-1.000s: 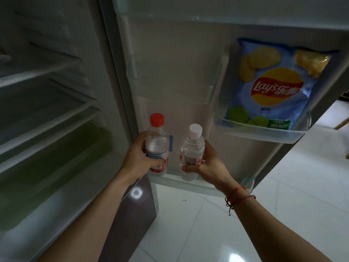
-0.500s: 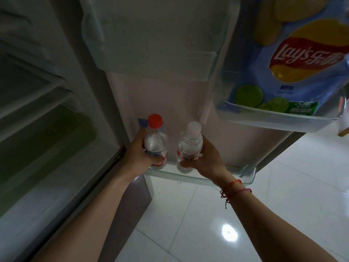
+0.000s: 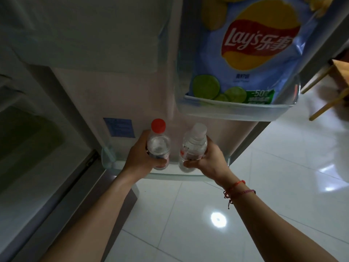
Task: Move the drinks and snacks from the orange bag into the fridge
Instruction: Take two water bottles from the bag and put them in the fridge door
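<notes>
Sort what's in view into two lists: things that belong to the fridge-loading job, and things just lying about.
Part of the job:
- red-capped bottle, in the left hand
- clear-capped bottle, in the right hand
- chip bag, already in the upper door bin
- bottom door shelf

Just lying about:
- blue sticker on the door
- wooden furniture at the right edge

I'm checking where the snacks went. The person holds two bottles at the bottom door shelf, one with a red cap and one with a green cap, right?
Not quite. The head view shows the left hand holding the red-capped bottle, but the right hand's bottle has a white cap, not green.
</notes>
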Available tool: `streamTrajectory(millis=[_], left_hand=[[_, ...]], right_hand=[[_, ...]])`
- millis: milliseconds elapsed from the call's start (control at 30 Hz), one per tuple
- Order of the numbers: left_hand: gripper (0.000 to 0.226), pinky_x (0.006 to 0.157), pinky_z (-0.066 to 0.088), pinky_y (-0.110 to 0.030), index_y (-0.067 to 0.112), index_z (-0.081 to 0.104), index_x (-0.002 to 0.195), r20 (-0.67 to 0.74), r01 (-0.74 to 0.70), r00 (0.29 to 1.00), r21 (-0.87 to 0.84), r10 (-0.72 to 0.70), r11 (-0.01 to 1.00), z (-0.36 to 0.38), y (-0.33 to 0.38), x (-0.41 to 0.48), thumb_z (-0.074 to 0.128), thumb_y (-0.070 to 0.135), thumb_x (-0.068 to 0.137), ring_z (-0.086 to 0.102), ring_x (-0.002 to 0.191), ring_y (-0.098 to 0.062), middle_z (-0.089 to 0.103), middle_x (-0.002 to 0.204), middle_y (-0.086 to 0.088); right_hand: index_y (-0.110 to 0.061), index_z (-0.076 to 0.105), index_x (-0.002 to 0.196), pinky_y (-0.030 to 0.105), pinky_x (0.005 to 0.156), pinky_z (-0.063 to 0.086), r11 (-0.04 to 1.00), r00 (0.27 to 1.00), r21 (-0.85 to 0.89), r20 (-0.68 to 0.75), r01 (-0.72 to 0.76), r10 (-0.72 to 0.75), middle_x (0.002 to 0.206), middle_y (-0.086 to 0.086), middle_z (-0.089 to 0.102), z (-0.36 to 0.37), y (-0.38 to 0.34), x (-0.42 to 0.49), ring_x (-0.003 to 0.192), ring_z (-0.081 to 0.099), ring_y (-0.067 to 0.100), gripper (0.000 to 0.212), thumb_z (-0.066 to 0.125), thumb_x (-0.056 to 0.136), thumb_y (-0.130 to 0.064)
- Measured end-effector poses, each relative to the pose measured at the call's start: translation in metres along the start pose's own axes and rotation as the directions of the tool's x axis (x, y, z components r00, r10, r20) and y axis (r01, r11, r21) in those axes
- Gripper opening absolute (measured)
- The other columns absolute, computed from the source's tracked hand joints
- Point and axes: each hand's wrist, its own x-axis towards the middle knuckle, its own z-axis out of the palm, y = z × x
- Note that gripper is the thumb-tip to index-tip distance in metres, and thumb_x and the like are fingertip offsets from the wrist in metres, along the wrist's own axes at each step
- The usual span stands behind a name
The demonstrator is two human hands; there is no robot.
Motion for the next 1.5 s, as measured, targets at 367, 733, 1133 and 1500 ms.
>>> streamTrajectory(millis=[367, 733, 1133, 1500], left_hand=[[0.081, 0.087, 0.055, -0.034, 0.043, 0.05, 0.115, 0.075, -0.058, 0.996, 0.014, 0.056, 0.998, 0.058, 0.01, 0.005, 0.09, 0.007, 0.054, 0.064, 0.098, -0.006, 0.066, 0.105, 0.017], [0.082, 0.089, 0.055, -0.034, 0.041, 0.05, 0.12, 0.068, -0.04, 0.997, 0.026, 0.038, 0.999, 0.079, 0.002, 0.008, 0.092, 0.011, 0.056, 0.064, 0.101, -0.006, 0.066, 0.108, 0.017], [0.079, 0.088, 0.051, -0.025, 0.037, 0.051, 0.121, 0.087, -0.073, 0.994, 0.066, 0.067, 0.995, 0.08, 0.0, 0.009, 0.091, 0.013, 0.058, 0.063, 0.099, 0.0, 0.066, 0.107, 0.017], [0.079, 0.085, 0.051, -0.024, 0.039, 0.049, 0.121, 0.089, -0.063, 0.994, 0.069, 0.057, 0.996, 0.082, -0.002, 0.008, 0.091, 0.012, 0.059, 0.063, 0.097, 0.003, 0.065, 0.106, 0.019]], right_hand=[[-0.024, 0.059, 0.115, 0.046, 0.093, 0.057, 0.997, 0.995, -0.009, -0.064, -0.079, 0.079, 0.107, -0.006, 0.071, -0.041, 0.037, -0.003, 0.099, 0.068, 0.019, 0.071, 0.095, 0.054, -0.011], [-0.019, 0.055, 0.113, 0.038, 0.091, 0.055, 0.992, 0.993, -0.061, -0.057, -0.11, 0.106, 0.108, -0.004, 0.066, -0.044, 0.044, -0.002, 0.102, 0.064, 0.022, 0.068, 0.094, 0.059, -0.011], [-0.015, 0.054, 0.118, 0.028, 0.083, 0.046, 0.986, 0.996, -0.142, -0.039, -0.088, 0.083, 0.106, -0.003, 0.061, -0.051, 0.039, -0.006, 0.101, 0.061, 0.022, 0.066, 0.092, 0.065, -0.01], [-0.01, 0.052, 0.128, 0.028, 0.089, 0.046, 0.986, 0.993, -0.123, -0.041, -0.115, 0.111, 0.113, -0.002, 0.058, -0.049, 0.035, -0.007, 0.11, 0.059, 0.024, 0.072, 0.091, 0.068, -0.008]])
